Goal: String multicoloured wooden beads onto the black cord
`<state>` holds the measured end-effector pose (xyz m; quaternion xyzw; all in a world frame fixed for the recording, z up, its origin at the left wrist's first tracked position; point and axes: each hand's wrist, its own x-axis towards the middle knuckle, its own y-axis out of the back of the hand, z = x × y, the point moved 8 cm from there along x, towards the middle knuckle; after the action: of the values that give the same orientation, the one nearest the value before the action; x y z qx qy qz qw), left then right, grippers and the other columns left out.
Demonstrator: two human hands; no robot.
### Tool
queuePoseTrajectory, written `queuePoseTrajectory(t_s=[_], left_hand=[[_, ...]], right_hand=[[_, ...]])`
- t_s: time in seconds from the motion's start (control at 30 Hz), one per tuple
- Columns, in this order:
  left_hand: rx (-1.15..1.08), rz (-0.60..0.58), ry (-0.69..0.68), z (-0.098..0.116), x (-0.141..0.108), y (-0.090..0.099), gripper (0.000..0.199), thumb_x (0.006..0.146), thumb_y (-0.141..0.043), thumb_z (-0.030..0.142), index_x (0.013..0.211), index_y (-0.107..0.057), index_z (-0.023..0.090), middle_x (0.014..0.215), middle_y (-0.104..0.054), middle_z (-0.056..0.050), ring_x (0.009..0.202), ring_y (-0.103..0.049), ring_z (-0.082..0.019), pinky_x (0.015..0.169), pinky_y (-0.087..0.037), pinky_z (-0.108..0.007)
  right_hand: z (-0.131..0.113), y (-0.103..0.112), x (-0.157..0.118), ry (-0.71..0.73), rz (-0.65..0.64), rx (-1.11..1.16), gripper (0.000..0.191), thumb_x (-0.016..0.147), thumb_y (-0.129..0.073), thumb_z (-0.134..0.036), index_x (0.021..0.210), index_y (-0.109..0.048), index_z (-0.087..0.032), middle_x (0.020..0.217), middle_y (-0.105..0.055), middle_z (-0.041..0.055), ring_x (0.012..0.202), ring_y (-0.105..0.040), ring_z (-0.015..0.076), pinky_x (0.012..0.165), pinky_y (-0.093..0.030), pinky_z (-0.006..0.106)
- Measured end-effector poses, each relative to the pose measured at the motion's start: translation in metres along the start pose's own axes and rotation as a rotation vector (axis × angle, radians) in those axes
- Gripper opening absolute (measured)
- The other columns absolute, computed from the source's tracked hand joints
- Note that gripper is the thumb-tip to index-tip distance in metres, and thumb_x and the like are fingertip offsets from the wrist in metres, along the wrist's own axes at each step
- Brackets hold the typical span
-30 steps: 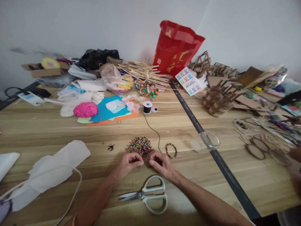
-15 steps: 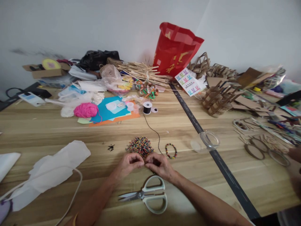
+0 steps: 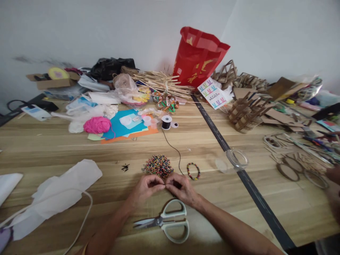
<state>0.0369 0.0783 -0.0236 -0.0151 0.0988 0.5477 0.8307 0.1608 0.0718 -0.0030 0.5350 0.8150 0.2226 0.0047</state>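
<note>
We noted left hand (image 3: 145, 187) and right hand (image 3: 181, 187) pinched together fingertip to fingertip on the black thread (image 3: 174, 148), just below the bead pile (image 3: 158, 165) on the worktop (image 3: 239, 198). Risk: a slipped pinch drops the thread end; a nudged pile scatters beads toward the scissors (image 3: 167, 221)

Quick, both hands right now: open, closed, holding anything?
Left hand: fingers pinched closed at the right hand's fingertips; what it pinches is too small to tell.
Right hand: pinched closed too, apparently on the thin black cord.
</note>
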Motion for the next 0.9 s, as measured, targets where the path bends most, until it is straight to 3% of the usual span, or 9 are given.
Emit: queuePoseTrajectory(t_s=[0.27,0.6,0.9], left_hand=[[0.075,-0.008,-0.04,0.007,-0.001,-0.001,0.016,0.072,-0.062,0.028,0.064,-0.064,0.014,0.059,-0.059,0.001,0.059,-0.051,-0.013,0.058,-0.04,-0.023],[0.088,0.013,-0.035,0.009,-0.002,0.0,0.016,0.071,-0.063,0.028,0.063,-0.063,0.014,0.059,-0.06,0.0,0.058,-0.051,-0.013,0.058,-0.039,-0.023],[-0.03,0.267,0.015,0.009,-0.005,0.029,0.019,0.071,-0.063,0.033,0.064,-0.06,0.015,0.058,-0.061,0.0,0.059,-0.055,-0.014,0.06,-0.045,-0.023]], right_hand=[[-0.009,0.0,0.001,0.118,0.022,-0.006,0.014,0.087,-0.058,-0.028,0.079,-0.063,-0.017,0.073,-0.061,0.0042,0.069,-0.056,0.0143,0.062,-0.043,0.024],[-0.008,0.0,0.001,0.106,0.014,-0.026,0.018,0.089,-0.056,-0.029,0.077,-0.063,-0.017,0.072,-0.061,0.0044,0.07,-0.056,0.0155,0.063,-0.044,0.025],[-0.009,0.012,0.004,0.065,0.106,0.003,0.017,0.088,-0.055,-0.028,0.076,-0.061,-0.017,0.076,-0.059,0.0054,0.075,-0.055,0.0168,0.068,-0.045,0.028]])
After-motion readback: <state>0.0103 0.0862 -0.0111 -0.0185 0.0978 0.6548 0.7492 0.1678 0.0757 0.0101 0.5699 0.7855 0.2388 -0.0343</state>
